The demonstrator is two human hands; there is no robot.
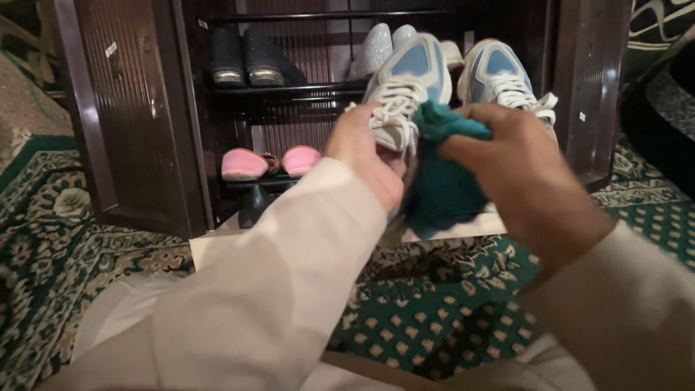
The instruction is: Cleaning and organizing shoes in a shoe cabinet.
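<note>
I've got my left hand point(365, 156) clamped round the blue-and-white sneaker point(405, 87), held up before the shoe cabinet point(130, 108), right hand point(521, 166) pinching the teal cloth point(441, 185) against it—best short, firm wipes, shoe steady.

Sneaker point(405, 90) in left hand point(365, 156), teal cloth point(443, 181) in right hand point(517, 170)
</note>
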